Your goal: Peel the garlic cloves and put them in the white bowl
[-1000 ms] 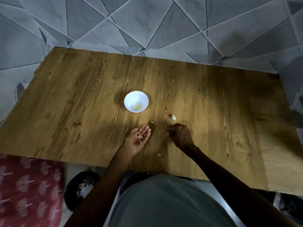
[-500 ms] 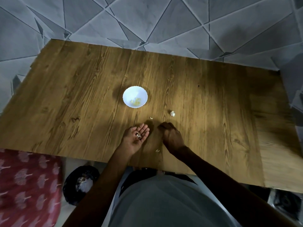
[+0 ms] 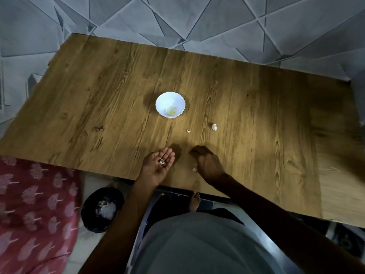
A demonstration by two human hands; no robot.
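Observation:
The white bowl point(image 3: 170, 104) stands mid-table with a few yellowish peeled cloves inside. An unpeeled garlic clove point(image 3: 214, 126) lies to its lower right, and a small skin scrap point(image 3: 188, 131) lies between them. My left hand point(image 3: 158, 165) rests palm up at the table's near edge, fingers straight, with bits of garlic skin point(image 3: 161, 161) lying on the palm. My right hand point(image 3: 205, 163) lies palm down beside it, fingers curled toward the tabletop; whether they pinch anything is hidden. Another skin flake point(image 3: 194, 169) lies by its thumb side.
The wooden table point(image 3: 98, 95) sits on a grey patterned floor. A black bin bag point(image 3: 102, 209) with skins is on the floor below the near edge. A red patterned cloth point(image 3: 33, 214) lies at the lower left. A foot point(image 3: 194, 201) shows under the table edge.
My right hand has slid left and nearer along the tabletop, toward my left hand. My left hand stays palm up with the skins. The camera has shifted slightly.

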